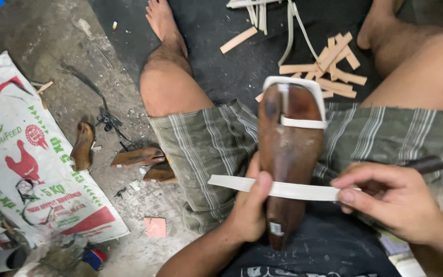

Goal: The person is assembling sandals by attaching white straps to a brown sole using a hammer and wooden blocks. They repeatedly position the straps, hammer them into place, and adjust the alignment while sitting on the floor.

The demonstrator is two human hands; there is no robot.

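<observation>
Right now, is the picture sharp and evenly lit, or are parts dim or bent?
Head view: the wooden shoe form and white strap are lit softly and fairly sharp; both the left hand and the right hand are slightly soft; the dark mat swallows detail; the feed sack bows toward the edge from wide-lens distortion.

A single head-worn camera looks steeply down from close above the seated person's lap. The brown wooden foot-shaped shoe form (288, 154) fills the near centre, with both hands at the near edge. The bare legs run toward the far edge, and the grey concrete floor (52, 36) lies to the left. No second view shares the scene.
</observation>
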